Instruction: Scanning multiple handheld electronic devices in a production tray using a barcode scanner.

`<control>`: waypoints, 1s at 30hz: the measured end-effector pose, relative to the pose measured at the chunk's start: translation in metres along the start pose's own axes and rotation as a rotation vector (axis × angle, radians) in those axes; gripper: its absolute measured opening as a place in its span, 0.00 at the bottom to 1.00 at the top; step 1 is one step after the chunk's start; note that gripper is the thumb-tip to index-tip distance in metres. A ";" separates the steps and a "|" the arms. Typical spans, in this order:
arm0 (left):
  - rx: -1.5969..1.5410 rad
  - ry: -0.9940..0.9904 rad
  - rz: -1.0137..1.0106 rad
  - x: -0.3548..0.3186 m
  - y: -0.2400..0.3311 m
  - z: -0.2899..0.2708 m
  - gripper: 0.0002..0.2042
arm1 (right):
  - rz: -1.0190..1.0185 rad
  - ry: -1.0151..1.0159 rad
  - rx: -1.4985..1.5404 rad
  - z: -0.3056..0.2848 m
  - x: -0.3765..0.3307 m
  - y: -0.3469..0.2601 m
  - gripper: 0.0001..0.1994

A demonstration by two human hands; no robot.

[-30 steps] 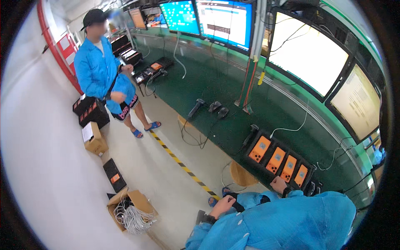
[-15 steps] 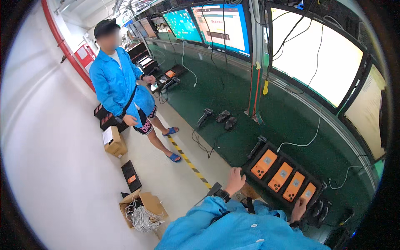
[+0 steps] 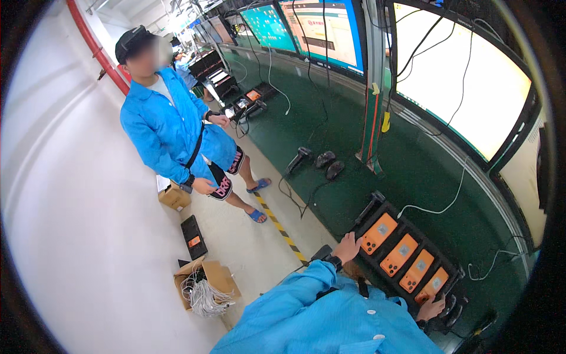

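Black tray (image 3: 377,207) of four orange phones (image 3: 399,255)

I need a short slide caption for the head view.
Left hand and right hand grip a black tray of four orange phones.

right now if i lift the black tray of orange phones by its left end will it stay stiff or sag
Probably stiff: the black tray looks like a rigid moulded frame, and the left hand rests at its edge. Likely heavy for its size, with four orange phones seated in a row. Tilted, they might slide out of their slots.
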State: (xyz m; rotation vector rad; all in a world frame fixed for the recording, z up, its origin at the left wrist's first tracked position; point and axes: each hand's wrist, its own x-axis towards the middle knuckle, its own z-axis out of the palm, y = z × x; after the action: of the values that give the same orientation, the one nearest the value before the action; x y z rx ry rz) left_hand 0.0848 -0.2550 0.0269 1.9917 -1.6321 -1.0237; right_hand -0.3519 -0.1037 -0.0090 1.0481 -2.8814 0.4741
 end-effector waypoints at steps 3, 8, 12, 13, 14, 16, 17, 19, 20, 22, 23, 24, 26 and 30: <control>-0.040 -0.005 -0.007 0.001 0.000 0.002 0.30 | 0.044 -0.021 0.080 0.011 0.015 0.015 0.23; -0.069 -0.024 -0.036 0.000 0.000 0.002 0.31 | 0.101 -0.225 0.323 0.025 0.026 0.030 0.26; -0.113 -0.003 -0.033 0.000 -0.002 0.007 0.32 | 0.139 -0.225 0.314 0.029 0.026 0.030 0.27; -0.128 -0.004 -0.034 0.001 -0.003 0.008 0.32 | 0.133 -0.218 0.289 0.030 0.025 0.029 0.27; -0.132 0.012 -0.028 0.002 -0.004 0.010 0.32 | 0.144 -0.222 0.288 0.030 0.025 0.029 0.27; -0.151 0.024 -0.045 0.003 -0.006 0.014 0.32 | 0.139 -0.196 0.282 0.032 0.024 0.029 0.27; -0.153 0.052 -0.026 0.004 -0.006 0.015 0.32 | 0.123 -0.168 0.275 0.033 0.023 0.030 0.27; -0.162 0.059 -0.023 0.004 -0.008 0.018 0.32 | 0.112 -0.134 0.261 0.035 0.022 0.031 0.27; -0.161 0.075 -0.013 0.004 -0.008 0.019 0.32 | 0.118 -0.129 0.254 0.036 0.022 0.031 0.26; -0.163 0.066 -0.022 0.003 -0.009 0.020 0.32 | 0.134 -0.131 0.254 0.036 0.021 0.029 0.26; -0.163 0.067 -0.026 0.003 -0.009 0.020 0.32 | 0.144 -0.138 0.262 0.036 0.020 0.029 0.27; -0.163 0.069 -0.029 0.003 -0.009 0.020 0.32 | 0.154 -0.146 0.271 0.035 0.020 0.028 0.27; -0.172 0.080 -0.023 0.002 -0.010 0.020 0.32 | 0.185 -0.135 0.256 0.034 0.019 0.025 0.28; -0.191 0.115 0.001 0.003 -0.013 0.024 0.31 | 0.186 -0.141 0.271 0.029 0.017 0.022 0.30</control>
State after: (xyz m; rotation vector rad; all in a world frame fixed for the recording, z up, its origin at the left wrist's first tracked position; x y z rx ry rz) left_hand 0.0766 -0.2507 0.0014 1.8874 -1.4196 -1.0045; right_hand -0.3768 -0.1063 -0.0404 0.8768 -3.1214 0.8549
